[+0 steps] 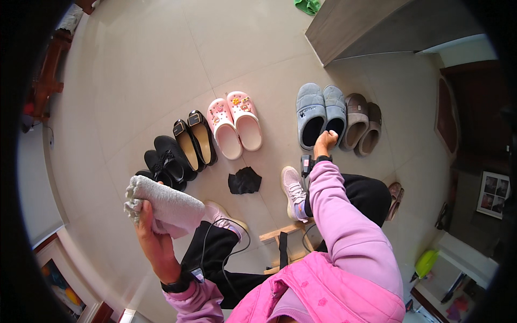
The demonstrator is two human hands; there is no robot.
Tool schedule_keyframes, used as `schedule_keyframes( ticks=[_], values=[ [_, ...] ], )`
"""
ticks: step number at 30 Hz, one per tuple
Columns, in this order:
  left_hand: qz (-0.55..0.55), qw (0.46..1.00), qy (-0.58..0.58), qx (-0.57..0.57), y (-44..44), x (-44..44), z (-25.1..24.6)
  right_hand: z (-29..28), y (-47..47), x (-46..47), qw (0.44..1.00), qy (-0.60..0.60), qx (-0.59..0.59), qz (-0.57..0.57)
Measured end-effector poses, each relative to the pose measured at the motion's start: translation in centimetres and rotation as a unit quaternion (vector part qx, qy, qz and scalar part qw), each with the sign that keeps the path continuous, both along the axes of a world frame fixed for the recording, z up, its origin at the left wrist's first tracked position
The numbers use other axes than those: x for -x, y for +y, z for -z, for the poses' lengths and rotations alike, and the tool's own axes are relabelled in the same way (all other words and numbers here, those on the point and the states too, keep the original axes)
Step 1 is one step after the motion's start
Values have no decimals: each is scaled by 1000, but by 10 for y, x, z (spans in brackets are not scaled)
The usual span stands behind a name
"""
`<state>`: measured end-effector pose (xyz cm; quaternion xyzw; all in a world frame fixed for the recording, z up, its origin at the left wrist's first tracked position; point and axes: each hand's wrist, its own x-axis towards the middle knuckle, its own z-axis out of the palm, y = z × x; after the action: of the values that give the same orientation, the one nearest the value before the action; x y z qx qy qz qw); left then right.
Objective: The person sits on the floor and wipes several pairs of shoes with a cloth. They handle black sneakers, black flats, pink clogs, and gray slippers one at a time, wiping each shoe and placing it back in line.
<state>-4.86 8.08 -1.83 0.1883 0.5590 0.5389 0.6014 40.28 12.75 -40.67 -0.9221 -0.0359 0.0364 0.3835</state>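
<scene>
My left hand (151, 238) is closed around a folded light-grey cloth (167, 204), held above the black lace-up shoes (171, 155) at the left end of the shoe row. My right hand (326, 141), fingers curled, is at the open heel end of a pair of grey-blue padded slippers (310, 107); whether it pinches their edge I cannot tell. Brown slippers (356, 107) stand right beside that pair. Pink clogs (220, 115) with charms and black flats (181, 131) with buckles stand to the left, side by side. A crumpled black cloth (244, 180) lies below the clogs.
Between my feet is a small wooden stool (276, 233) with a black strap. Cables run over my legs. A grey panelled piece of furniture (343, 30) juts in at the top right, a green cloth (307, 6) near it. Another pair of shoes (396, 198) lies beyond my right knee.
</scene>
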Motion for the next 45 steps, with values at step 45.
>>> schedule_keyframes(
  ticks=[45],
  values=[
    [81,992,101,-10,26,-40,6,-333,5,272,382,586,-307,-645]
  ],
)
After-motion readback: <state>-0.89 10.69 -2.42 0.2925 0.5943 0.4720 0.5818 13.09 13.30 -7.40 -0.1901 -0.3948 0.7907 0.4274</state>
